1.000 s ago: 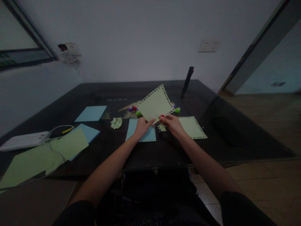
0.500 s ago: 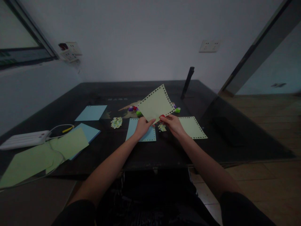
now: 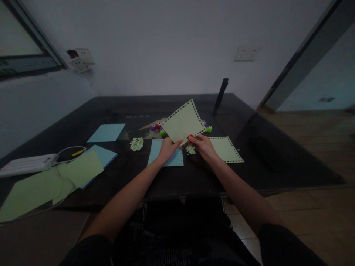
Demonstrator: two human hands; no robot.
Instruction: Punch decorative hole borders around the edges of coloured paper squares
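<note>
My left hand [image 3: 166,148] pinches the lower corner of a pale green paper sheet [image 3: 183,122] with holes punched along its edges, held up over the dark table [image 3: 194,177]. My right hand [image 3: 203,146] grips a small red punch [image 3: 190,137] against the sheet's lower right edge. Under my hands lie a blue punched sheet [image 3: 166,158] and a little heap of paper bits [image 3: 190,149]. To the right, another green punched sheet [image 3: 226,149] lies flat.
Small purple, red and green punches [image 3: 158,128] sit behind the raised sheet, one more green punch [image 3: 209,129] at its right. A pile of paper bits [image 3: 137,143], blue sheets [image 3: 105,132], green sheets [image 3: 55,179] and a white power strip [image 3: 24,165] lie left. A dark bar [image 3: 220,96] leans at the back.
</note>
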